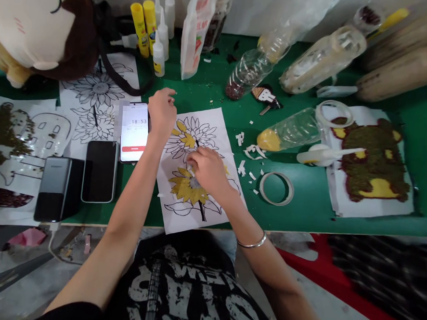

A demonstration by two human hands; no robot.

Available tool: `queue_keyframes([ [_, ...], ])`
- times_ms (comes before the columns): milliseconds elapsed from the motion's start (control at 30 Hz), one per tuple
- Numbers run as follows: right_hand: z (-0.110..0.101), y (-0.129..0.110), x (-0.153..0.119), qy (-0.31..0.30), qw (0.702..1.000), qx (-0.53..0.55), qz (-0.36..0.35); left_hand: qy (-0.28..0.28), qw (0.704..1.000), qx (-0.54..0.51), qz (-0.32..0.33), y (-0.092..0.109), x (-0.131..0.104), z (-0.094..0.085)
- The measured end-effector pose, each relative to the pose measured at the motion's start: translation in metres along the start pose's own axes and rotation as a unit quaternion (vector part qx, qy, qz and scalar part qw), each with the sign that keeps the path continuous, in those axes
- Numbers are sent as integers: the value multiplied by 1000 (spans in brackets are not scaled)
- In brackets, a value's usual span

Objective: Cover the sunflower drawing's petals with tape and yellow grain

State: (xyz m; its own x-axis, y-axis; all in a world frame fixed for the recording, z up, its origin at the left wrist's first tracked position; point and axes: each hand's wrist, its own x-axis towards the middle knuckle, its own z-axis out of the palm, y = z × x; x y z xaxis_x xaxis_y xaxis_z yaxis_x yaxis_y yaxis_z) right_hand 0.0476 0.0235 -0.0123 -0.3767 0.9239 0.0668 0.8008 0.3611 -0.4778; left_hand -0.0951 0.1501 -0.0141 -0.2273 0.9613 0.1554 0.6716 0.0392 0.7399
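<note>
A white sheet [170, 214] printed with two large flowers lies in front of me, with yellow filling on several petals of both. My right hand [210, 172] rests over the sheet between the flowers, fingers curled and tips together; whatever they may pinch is too small to make out. Beyond the sheet's upper left corner, beside the lit phone [134, 131], is my left hand [163, 111]. Its fingers are bent, pointing away from me, and partly hidden behind the back of the hand. Torn white paper bits [242, 168] lie right of the sheet.
Right of the sheet are a tape ring [276, 188], a plastic bottle with yellow grains [270, 140], a glue bottle [318, 155] and a bear picture [376, 160]. A dark phone [100, 172] and power bank [58, 189] lie left. Glue sticks [138, 27] stand behind.
</note>
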Motion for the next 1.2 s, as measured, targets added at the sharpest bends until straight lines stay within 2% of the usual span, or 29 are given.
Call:
queue_keyframes([
  [233,3,2,-2,7,1000,-3,1,57,995,-79,-11,3,-9,15],
  [433,2,9,-2,15,1000,12,1,46,995,-84,-27,2,-9,18],
  [767,-4,6,-1,-10,1000,-21,9,68,990,-124,-1,4,-4,21],
  [1000,-7,3,5,-38,999,-37,10,45,993,-113,5,4,-2,22],
  [1200,-6,0,6,-61,996,-57,21,49,993,-110,-2,6,-3,22],
])
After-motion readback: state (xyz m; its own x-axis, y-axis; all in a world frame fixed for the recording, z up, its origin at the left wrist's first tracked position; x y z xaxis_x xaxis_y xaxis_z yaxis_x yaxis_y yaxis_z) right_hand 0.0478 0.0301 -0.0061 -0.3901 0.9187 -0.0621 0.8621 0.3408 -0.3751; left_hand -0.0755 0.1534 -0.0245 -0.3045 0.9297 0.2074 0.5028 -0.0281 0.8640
